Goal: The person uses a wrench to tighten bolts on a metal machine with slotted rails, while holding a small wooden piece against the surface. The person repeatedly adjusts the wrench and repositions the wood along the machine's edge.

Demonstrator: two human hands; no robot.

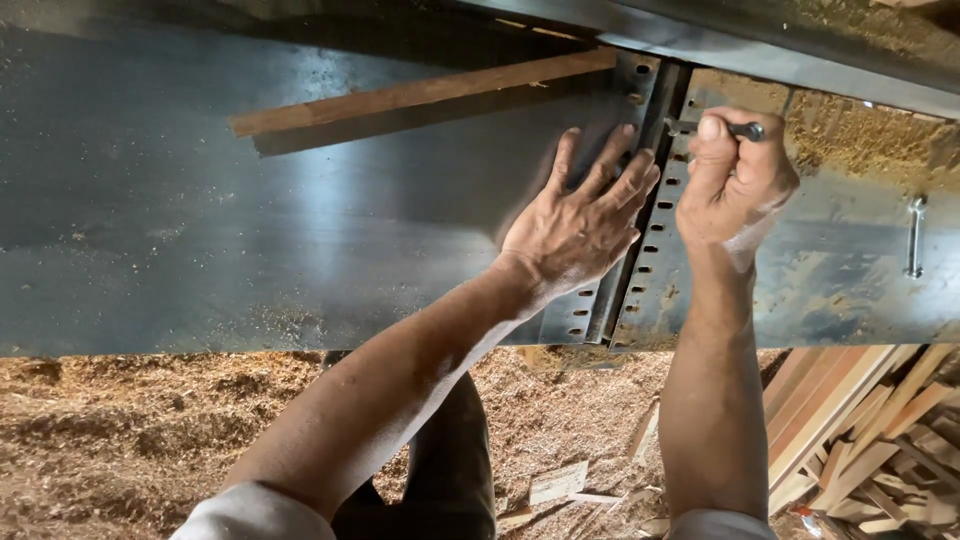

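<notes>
Where the long steel machine table [200,230] breaks at a slotted gap near its right end, both hands of the person are at work.

Item, left hand [580,220]: fingers spread, palm flat on the table just left of the gap, fingertips reaching the row of slots [640,270]. It holds nothing; it presses or steadies.

Item, right hand [735,175]: closed in a fist round a slim dark metal tool [745,130], thumb on top. The tool's shaft points left toward the gap, its tip [675,127] at or just beside the far end of the slotted edge. Whether the tip sits in a screw head cannot be told.

Item, wooden strip [420,95]: lies loose on the table, far side, slanting up to the right, its end near the gap.

Item, right table section [840,270]: coated with sawdust; a small bright metal wrench or handle [913,235] lies on it, well apart from the hands.

Item, floor: deep sawdust [130,430] at near left, a stack of wooden slats [860,430] at near right.

Progress, as judged: an adjustment at the gap is under way, with the tool applied at the far end only. Nothing shows any fastener removed, and the nearer stretch of the slotted edge is untouched.
</notes>
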